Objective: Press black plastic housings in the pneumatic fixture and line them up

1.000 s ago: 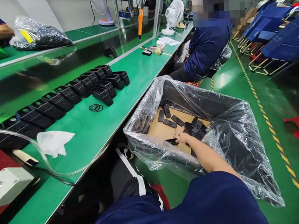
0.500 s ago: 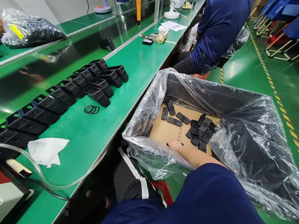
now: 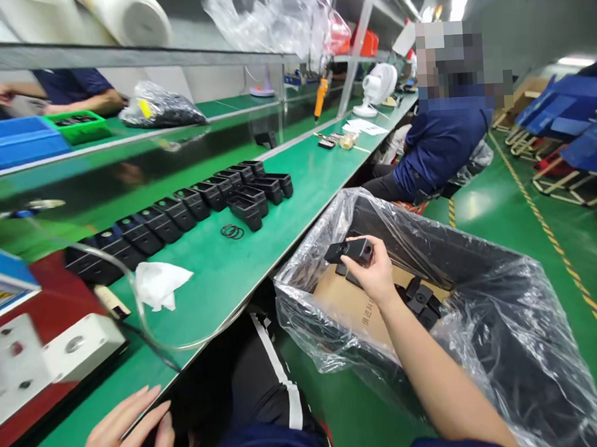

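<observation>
My right hand is closed around a black plastic housing, holding it above the plastic-lined box. More black parts lie on the cardboard at the bottom of that box, partly hidden behind my forearm. My left hand is at the bench's front edge at the lower left, with fingers stretched out and nothing visible in them. On the green bench stands a row of black housings, with several black rings in front of them.
A white cloth and a clear hose lie on the bench near a red and white device. An orange electric screwdriver hangs farther along. A seated co-worker is beyond the box; a white fan stands on the bench.
My right hand has risen from inside the box with a black housing in it. My left hand has come into view at the lower left. The view has tilted upward.
</observation>
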The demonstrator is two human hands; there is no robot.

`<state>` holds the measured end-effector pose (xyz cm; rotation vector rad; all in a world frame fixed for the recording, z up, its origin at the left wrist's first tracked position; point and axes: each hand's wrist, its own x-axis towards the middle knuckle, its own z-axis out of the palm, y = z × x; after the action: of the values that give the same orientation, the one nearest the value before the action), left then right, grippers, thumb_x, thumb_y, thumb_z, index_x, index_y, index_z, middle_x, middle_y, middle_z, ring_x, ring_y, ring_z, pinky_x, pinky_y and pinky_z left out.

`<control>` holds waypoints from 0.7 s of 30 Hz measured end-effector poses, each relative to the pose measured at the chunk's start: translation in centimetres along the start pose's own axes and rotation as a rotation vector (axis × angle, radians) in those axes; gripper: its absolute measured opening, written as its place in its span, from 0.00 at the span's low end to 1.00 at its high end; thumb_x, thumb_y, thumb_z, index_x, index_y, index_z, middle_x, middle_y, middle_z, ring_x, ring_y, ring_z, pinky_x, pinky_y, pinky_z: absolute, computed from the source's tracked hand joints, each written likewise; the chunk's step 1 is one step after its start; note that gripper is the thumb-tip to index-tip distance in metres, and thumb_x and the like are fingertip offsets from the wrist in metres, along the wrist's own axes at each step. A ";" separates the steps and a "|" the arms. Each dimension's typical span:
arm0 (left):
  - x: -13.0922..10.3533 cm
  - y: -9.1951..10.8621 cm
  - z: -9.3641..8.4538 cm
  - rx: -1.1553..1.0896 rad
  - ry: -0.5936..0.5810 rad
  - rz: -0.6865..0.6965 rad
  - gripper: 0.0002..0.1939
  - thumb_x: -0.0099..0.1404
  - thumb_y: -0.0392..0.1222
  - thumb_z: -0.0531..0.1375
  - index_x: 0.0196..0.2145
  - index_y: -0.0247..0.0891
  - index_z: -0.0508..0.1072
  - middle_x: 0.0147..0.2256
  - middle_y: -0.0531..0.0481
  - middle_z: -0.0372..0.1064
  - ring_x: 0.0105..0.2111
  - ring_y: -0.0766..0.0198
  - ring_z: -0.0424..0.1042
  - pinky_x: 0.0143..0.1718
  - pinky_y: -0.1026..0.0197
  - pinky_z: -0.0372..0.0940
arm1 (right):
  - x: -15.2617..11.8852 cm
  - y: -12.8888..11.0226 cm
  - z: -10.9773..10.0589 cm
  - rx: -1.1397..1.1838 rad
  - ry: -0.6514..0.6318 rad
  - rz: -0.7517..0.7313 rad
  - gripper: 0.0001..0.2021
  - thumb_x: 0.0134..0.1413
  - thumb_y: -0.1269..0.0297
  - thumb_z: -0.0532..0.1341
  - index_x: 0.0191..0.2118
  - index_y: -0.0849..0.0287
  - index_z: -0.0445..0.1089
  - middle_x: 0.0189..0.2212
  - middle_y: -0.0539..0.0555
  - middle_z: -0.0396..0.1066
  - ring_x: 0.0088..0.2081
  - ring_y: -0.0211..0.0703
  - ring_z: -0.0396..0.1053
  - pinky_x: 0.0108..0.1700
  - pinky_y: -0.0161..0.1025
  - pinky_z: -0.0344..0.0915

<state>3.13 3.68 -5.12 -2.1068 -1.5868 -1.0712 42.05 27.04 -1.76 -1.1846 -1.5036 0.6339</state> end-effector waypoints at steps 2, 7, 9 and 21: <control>2.6 1.3 -0.6 0.029 0.094 0.027 0.14 0.56 0.37 0.61 0.42 0.47 0.70 0.40 0.47 0.71 0.38 0.52 0.73 0.36 0.49 0.71 | -1.7 -5.0 2.7 0.199 -0.119 -0.048 0.24 0.48 0.63 0.68 0.49 0.54 0.59 0.50 0.57 0.68 0.49 0.47 0.70 0.50 0.45 0.71; 5.1 2.3 -3.1 -0.017 0.213 -0.008 0.21 0.56 0.28 0.62 0.47 0.42 0.66 0.46 0.46 0.68 0.47 0.56 0.70 0.47 0.52 0.70 | -5.4 -13.2 10.0 0.507 -0.425 -0.080 0.23 0.48 0.66 0.68 0.49 0.52 0.60 0.51 0.57 0.69 0.52 0.48 0.69 0.49 0.44 0.72; 4.9 2.4 -4.6 -0.032 0.244 -0.087 0.23 0.59 0.31 0.62 0.51 0.40 0.63 0.50 0.43 0.65 0.51 0.54 0.67 0.51 0.49 0.68 | -6.7 -15.4 12.9 0.594 -0.538 -0.090 0.23 0.48 0.66 0.68 0.49 0.52 0.60 0.51 0.57 0.69 0.53 0.49 0.69 0.51 0.45 0.70; -1.3 0.8 -10.1 -0.295 0.261 -0.334 0.27 0.64 0.42 0.61 0.58 0.43 0.55 0.52 0.39 0.64 0.53 0.54 0.65 0.54 0.52 0.65 | -14.5 -22.9 22.6 0.630 -1.061 -0.226 0.24 0.48 0.62 0.68 0.51 0.53 0.61 0.47 0.59 0.70 0.50 0.52 0.70 0.45 0.44 0.74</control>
<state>-0.21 -3.87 0.97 -1.8029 -1.7738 -1.7072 12.07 9.90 5.58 -0.1232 -1.9969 1.5754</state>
